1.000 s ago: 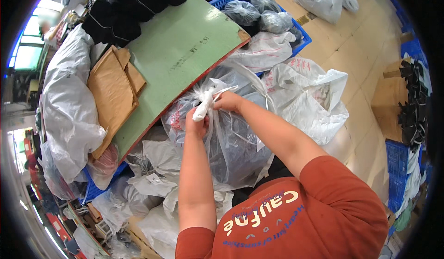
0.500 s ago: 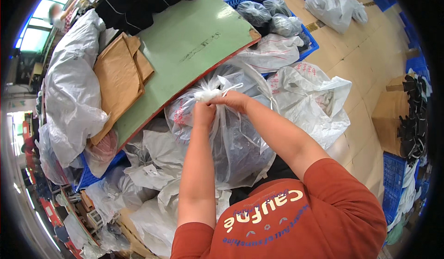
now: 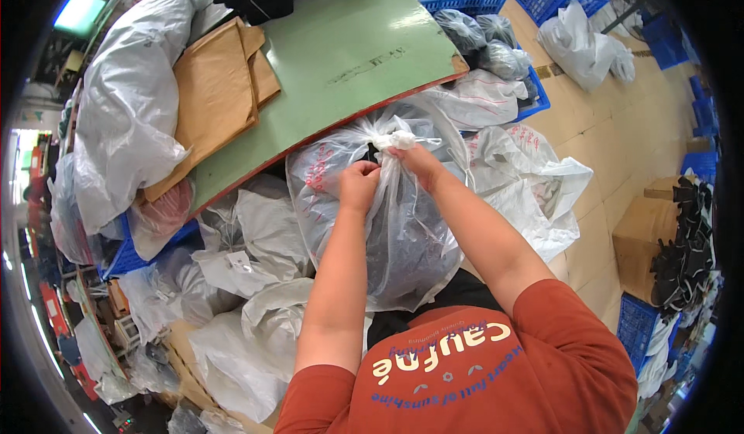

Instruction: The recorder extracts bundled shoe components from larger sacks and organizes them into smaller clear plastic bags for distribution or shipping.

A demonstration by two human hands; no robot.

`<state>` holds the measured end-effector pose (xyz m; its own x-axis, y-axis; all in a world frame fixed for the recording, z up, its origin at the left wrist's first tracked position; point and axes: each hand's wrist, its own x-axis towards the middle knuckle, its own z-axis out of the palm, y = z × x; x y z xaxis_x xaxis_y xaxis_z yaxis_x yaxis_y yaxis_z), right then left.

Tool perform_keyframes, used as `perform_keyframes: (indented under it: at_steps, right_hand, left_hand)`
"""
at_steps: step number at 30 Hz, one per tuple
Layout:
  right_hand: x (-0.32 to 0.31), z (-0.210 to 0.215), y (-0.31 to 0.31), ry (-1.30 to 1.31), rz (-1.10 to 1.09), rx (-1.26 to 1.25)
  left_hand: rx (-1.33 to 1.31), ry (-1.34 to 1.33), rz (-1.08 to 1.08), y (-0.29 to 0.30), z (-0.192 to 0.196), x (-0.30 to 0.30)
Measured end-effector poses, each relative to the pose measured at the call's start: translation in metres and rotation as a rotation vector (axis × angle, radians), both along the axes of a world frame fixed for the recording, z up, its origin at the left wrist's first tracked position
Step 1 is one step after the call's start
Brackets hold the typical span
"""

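A large clear plastic bag full of dark items stands in front of me, leaning against the edge of a green table. Its neck is gathered into a white knot at the top. My left hand is closed on the bag's plastic just below and left of the knot. My right hand pinches the gathered plastic right under the knot. Both forearms reach up from my orange-red sleeves.
Flat brown paper bags and a big white sack lie on the table's left. Blue crates with filled bags stand behind it. White bags crowd the floor right and left. A cardboard box with dark items sits at the right.
My hands have shifted apart: the left slid down and left off the knot, the right stays under it. The view has moved closer to the bag.
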<state>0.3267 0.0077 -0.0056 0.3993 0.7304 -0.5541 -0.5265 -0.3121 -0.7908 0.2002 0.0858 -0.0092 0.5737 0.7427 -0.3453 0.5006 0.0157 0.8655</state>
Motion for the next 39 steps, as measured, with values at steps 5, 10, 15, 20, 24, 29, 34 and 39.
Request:
perform_keyframes:
  at_steps: [5, 10, 15, 20, 24, 29, 34, 39]
  right_hand:
    - [-0.001, 0.015, -0.006, 0.158, -0.001, 0.018]
    - [0.01, -0.004, -0.023, 0.12, 0.066, 0.187]
    - [0.023, 0.018, -0.03, 0.538, 0.094, 0.3]
    - [0.014, 0.014, -0.019, 0.035, -0.068, 0.041]
    - [0.018, 0.004, -0.009, -0.432, -0.014, 0.031]
    - [0.012, 0.001, -0.005, -0.249, -0.2, 0.127]
    - [0.022, 0.01, -0.011, -0.01, -0.618, 0.312]
    - [0.005, 0.006, 0.001, -0.25, -0.501, 0.261]
  left_hand:
    - [-0.299, -0.459, -0.057, -0.005, 0.001, 0.008]
    - [-0.488, -0.3, -0.104, 0.0, 0.004, 0.013]
    - [0.25, -0.368, -0.243, 0.016, -0.012, 0.008]
    - [-0.328, -0.377, -0.062, 0.009, -0.007, 0.014]
    - [-0.751, -0.569, 0.034, 0.01, -0.01, 0.01]
    - [-0.798, -0.52, 0.028, 0.015, -0.01, 0.01]
    - [-0.907, -0.41, 0.03, 0.015, 0.002, 0.01]
    - [-1.017, -0.657, 0.083, 0.016, -0.002, 0.007]
